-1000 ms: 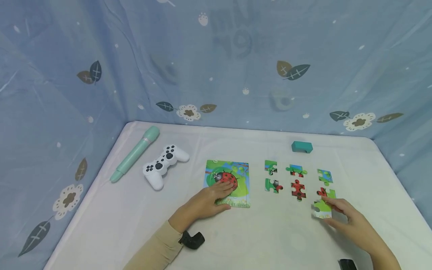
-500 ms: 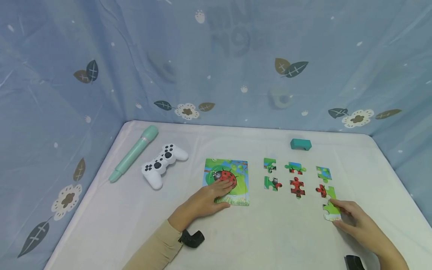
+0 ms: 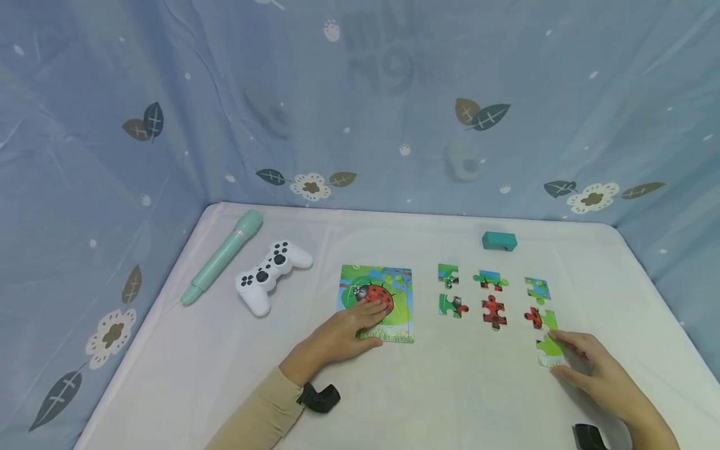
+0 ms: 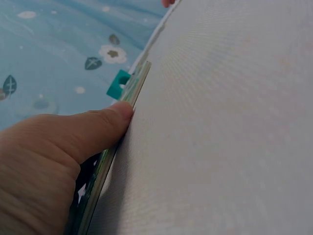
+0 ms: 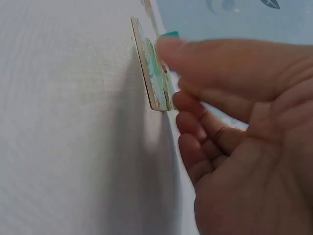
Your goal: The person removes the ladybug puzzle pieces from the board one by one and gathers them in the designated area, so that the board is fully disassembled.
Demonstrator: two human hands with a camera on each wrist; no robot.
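Observation:
My left hand (image 3: 345, 331) lies with its fingers extended over a square ladybug puzzle board (image 3: 402, 300), covering part of its lower left; its thumb (image 4: 98, 125) rests along the board's near edge. At the right, thumb and index finger of my right hand (image 3: 596, 369) pinch a light-green puzzle piece (image 3: 550, 351) at its right-hand corners, low over the white table. Just beyond it sits a red-and-green puzzle piece (image 3: 548, 319). In the right wrist view the thumb (image 5: 181, 54) overlaps the held piece, hiding part of it.
Several loose puzzle pieces, including an all-red one (image 3: 494, 312), lie spaced in rows between the board and my right hand. A teal block (image 3: 499, 240) stands behind them. At the left are a white game controller (image 3: 270, 275) and a mint-green microphone-shaped stick (image 3: 222, 256).
My right hand has moved right with the light-green piece, bringing it below the red-and-green piece and uncovering that one more. My left hand stays on the board.

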